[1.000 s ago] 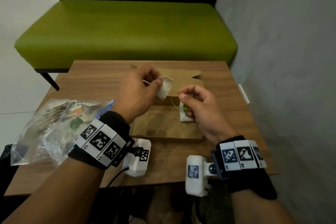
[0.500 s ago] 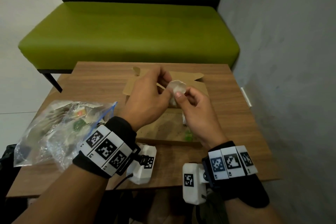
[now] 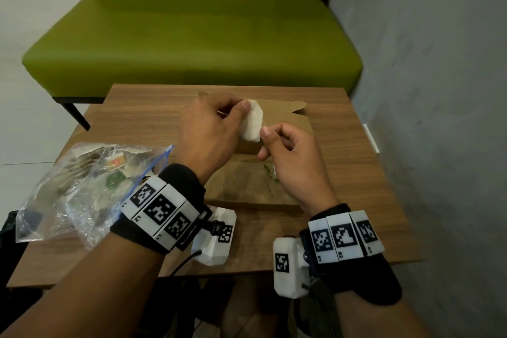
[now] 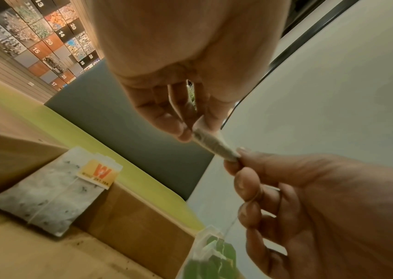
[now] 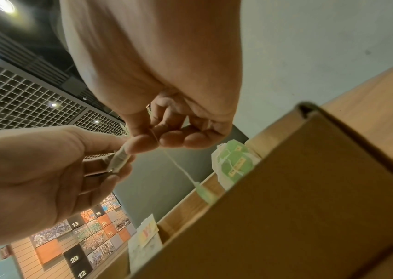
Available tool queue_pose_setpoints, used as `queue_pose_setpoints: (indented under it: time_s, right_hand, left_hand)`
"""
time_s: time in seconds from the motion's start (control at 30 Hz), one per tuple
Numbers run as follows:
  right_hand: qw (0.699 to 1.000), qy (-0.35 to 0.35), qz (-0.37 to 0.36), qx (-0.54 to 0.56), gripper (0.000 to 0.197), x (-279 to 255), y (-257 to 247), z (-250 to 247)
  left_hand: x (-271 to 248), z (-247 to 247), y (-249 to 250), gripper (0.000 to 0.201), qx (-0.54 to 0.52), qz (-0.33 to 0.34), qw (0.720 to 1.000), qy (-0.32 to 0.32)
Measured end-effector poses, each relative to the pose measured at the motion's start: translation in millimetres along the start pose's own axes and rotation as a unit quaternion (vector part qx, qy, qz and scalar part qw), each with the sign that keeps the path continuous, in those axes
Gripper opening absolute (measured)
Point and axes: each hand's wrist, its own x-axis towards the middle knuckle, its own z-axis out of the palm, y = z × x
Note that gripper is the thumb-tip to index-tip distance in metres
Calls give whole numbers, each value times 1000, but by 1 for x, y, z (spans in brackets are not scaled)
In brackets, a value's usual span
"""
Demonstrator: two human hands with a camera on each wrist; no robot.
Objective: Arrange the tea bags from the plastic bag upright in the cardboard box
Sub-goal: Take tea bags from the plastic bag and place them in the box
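Note:
A white tea bag [image 3: 251, 125] hangs over the open cardboard box [image 3: 247, 189], pinched at its top by my left hand [image 3: 241, 112]. My right hand [image 3: 264, 134] pinches the bag's string at its lower edge; in the right wrist view the string [image 5: 179, 166] runs down to a green tag [image 5: 205, 192]. Inside the box, a tea bag with an orange tag [image 4: 47, 196] leans on the far wall. A green-tagged tea bag [image 4: 212, 254] stands at the right side. The clear plastic bag [image 3: 82, 186] holding more tea bags lies to the left.
The box lid [image 3: 288, 115] lies open toward the back of the wooden table [image 3: 356, 186]. A green bench [image 3: 192, 44] stands behind the table, and a grey wall [image 3: 425, 90] runs close along the right.
My right hand rose from low over the box to meet the left at the tea bag. The bag now hangs flat from my left fingers, with the right fingers at its lower edge.

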Motion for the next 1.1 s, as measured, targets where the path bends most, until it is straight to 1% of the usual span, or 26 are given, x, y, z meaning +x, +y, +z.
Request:
queue_pose_setpoints:
  time_s: [0.17, 0.27, 0.37, 0.47, 0.57, 0.67, 0.83, 0.97, 1.03, 1.1]
  right_hand:
    - [999, -28, -38, -8, 25, -3, -6, 3]
    - [998, -14, -60, 16, 25, -3, -9, 1]
    - [997, -13, -71, 30, 26, -3, -12, 0]
    - [997, -55, -47, 7, 26, -4, -7, 4]
    - [996, -85, -10, -12, 28, -5, -2, 11]
    - [995, -95, 29, 0, 30, -5, -2, 14]
    - [990, -93, 86, 63, 34, -4, -2, 11]
    - [977, -105, 136, 124, 32, -4, -3, 6]
    - [970, -111, 141, 162, 26, -3, -3, 4]
    - [963, -111, 144, 200, 20, -1, -2, 1]
  left_hand:
    - [1, -1, -1, 17, -26, -31, 999, 20]
    - [4, -5, 0, 15, -25, -35, 999, 29]
    - [6, -9, -2, 12, -28, -37, 999, 21]
    - [6, -9, -3, 15, -95, -57, 994, -8]
    - [4, -9, 4, 19, -210, -96, 971, -62]
    - [6, -10, 6, 21, -248, -106, 958, -92]
    - [10, -15, 2, 23, -240, -81, 963, -96]
    - [8, -19, 6, 24, -245, -57, 960, -123]
    - [6, -19, 8, 24, -213, -26, 967, -138]
    - [5, -17, 6, 24, -133, 20, 980, -145]
